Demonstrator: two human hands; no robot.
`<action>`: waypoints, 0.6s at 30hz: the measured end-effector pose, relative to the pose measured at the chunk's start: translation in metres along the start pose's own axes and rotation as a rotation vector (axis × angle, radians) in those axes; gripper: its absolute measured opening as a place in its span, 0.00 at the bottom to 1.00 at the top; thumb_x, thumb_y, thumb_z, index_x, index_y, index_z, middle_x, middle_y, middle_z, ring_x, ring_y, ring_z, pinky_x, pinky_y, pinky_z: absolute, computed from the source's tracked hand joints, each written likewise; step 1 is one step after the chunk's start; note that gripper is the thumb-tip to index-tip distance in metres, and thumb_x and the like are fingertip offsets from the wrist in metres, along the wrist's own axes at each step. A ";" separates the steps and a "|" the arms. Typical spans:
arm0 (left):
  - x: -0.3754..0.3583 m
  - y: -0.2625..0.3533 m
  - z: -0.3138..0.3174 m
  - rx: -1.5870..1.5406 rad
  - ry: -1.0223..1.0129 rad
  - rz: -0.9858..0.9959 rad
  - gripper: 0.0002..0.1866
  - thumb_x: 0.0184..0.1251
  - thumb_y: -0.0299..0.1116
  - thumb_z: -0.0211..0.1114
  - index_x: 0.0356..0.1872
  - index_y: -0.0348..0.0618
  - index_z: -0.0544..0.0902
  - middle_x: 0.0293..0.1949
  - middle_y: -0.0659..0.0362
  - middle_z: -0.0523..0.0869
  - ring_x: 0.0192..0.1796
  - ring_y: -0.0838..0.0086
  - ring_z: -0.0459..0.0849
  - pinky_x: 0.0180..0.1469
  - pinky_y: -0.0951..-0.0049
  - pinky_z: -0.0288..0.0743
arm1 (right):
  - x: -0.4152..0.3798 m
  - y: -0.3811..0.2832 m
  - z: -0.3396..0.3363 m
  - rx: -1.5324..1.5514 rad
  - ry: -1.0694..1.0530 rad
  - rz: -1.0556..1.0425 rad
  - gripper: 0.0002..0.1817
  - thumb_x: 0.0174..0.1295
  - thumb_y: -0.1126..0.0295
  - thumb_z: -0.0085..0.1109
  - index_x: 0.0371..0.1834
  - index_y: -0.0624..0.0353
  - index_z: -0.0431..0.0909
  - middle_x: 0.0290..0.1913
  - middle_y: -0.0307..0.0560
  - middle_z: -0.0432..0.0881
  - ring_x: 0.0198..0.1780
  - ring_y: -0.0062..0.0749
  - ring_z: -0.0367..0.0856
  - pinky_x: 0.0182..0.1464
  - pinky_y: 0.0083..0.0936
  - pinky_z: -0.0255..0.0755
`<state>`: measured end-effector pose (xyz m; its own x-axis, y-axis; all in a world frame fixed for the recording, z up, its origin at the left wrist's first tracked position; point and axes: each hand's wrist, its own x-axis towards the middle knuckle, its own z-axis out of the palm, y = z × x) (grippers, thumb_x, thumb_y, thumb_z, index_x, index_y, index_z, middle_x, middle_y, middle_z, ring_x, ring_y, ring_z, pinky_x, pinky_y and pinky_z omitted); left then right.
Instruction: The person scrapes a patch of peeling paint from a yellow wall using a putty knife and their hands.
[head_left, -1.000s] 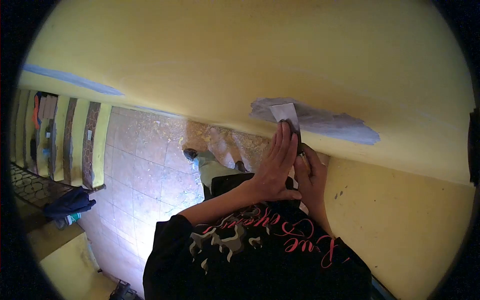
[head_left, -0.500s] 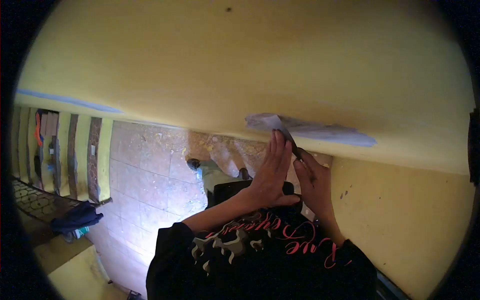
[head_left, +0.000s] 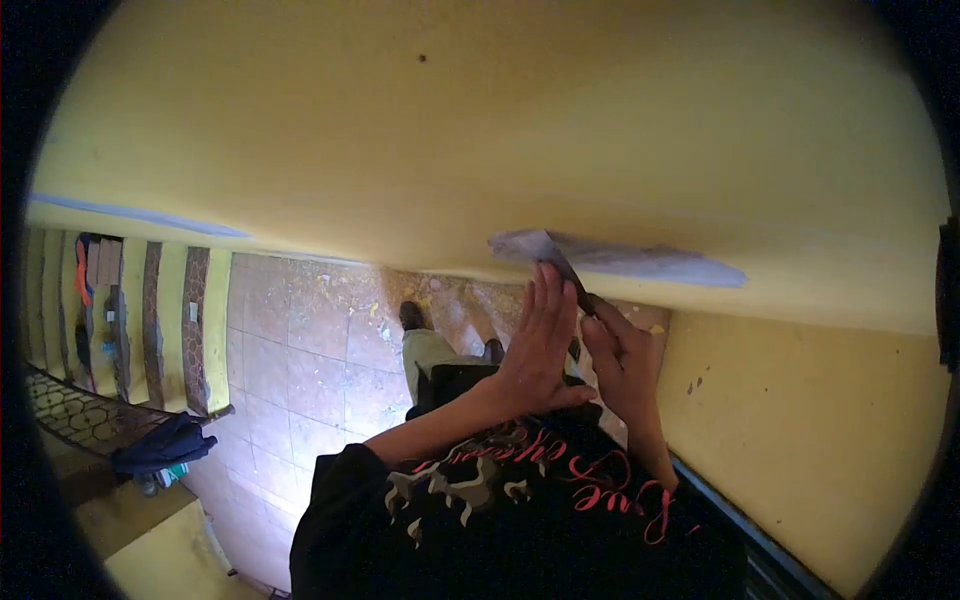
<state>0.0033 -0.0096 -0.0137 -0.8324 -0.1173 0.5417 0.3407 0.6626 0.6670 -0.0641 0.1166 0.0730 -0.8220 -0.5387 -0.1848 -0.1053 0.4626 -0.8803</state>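
A long grey-white patch (head_left: 660,264) runs across the yellow wall (head_left: 400,160). Against the patch's left part lies a thin, dark-edged flat tool (head_left: 570,277), tilted down to the right. My right hand (head_left: 622,360) is closed around its lower end. My left hand (head_left: 545,345) lies with fingers stretched out along the tool's left side, fingertips against it near the wall. Which part of the tool meets the wall is partly hidden by my fingers.
Below is a tiled floor (head_left: 310,365) with pale specks and my shoe (head_left: 411,316). Steps (head_left: 197,330) with an orange item and blocks stand at the left, beside a metal railing (head_left: 85,410) with dark cloth (head_left: 165,443). Another yellow wall (head_left: 790,410) meets at the right.
The view has shifted slightly, with the steps and railing now lower and further right. Both hands remain at the patch with the tool, which sits at nearly the same spot.
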 end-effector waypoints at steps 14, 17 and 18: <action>-0.016 0.004 -0.001 0.208 -0.442 -0.109 0.55 0.66 0.65 0.50 0.73 0.22 0.42 0.74 0.28 0.36 0.77 0.35 0.34 0.74 0.38 0.29 | -0.040 0.096 0.012 0.268 0.068 -0.168 0.21 0.67 0.65 0.57 0.60 0.65 0.75 0.43 0.60 0.85 0.40 0.39 0.85 0.44 0.32 0.75; 0.011 0.015 0.007 0.410 -0.158 -0.152 0.51 0.68 0.55 0.52 0.73 0.22 0.39 0.74 0.28 0.34 0.77 0.36 0.30 0.74 0.39 0.27 | -0.046 0.110 -0.041 0.261 0.007 -0.178 0.22 0.68 0.65 0.56 0.62 0.65 0.74 0.40 0.57 0.84 0.35 0.34 0.81 0.40 0.30 0.73; 0.024 0.015 0.006 0.506 -0.028 -0.162 0.50 0.68 0.52 0.53 0.73 0.22 0.37 0.74 0.28 0.33 0.77 0.36 0.28 0.74 0.39 0.26 | -0.053 0.115 -0.060 0.227 -0.024 -0.143 0.23 0.69 0.65 0.56 0.63 0.64 0.73 0.38 0.55 0.84 0.33 0.31 0.78 0.38 0.28 0.72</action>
<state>-0.0142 0.0023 0.0064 -0.8706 -0.2324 0.4337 -0.0406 0.9124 0.4073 -0.0666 0.2404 0.0078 -0.7940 -0.6050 -0.0597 -0.0889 0.2127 -0.9731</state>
